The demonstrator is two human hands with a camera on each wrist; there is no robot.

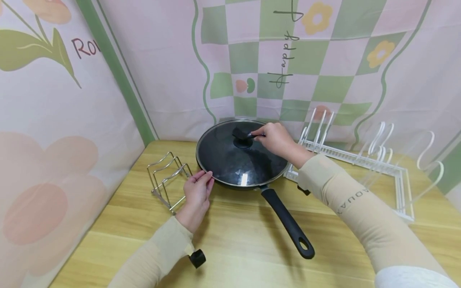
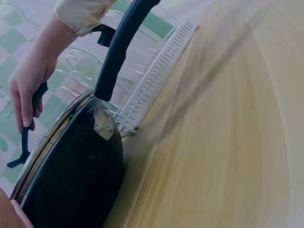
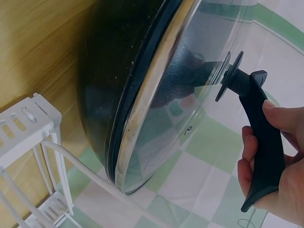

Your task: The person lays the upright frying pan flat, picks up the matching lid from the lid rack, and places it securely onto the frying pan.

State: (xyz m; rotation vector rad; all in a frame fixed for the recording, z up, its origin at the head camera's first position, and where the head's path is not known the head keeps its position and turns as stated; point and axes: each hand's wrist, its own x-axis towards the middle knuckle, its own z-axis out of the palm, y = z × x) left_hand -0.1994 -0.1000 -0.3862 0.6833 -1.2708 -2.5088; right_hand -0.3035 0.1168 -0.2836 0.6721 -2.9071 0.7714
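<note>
A dark frying pan (image 1: 234, 187) with a long black handle (image 1: 288, 224) sits on the wooden table, its handle toward the front right. Over it lies a glass lid (image 1: 230, 160) with a metal rim, lined up with the pan's edge. My right hand (image 1: 275, 140) grips the lid's black handle (image 3: 263, 137), fingers curled round it in the right wrist view. My left hand (image 1: 198, 194) holds the near left edge of the pan between thumb and fingers, fingertips at the lid's rim. Only a bit of that hand shows in the left wrist view, by the rim (image 2: 47, 137).
A small wire rack (image 1: 167, 180) stands left of the pan, close to my left hand. To the right is a white dish rack (image 1: 360, 162) with upright loops, partly behind my right forearm. A patterned cloth (image 1: 173, 80) hangs behind the table (image 1: 230, 248).
</note>
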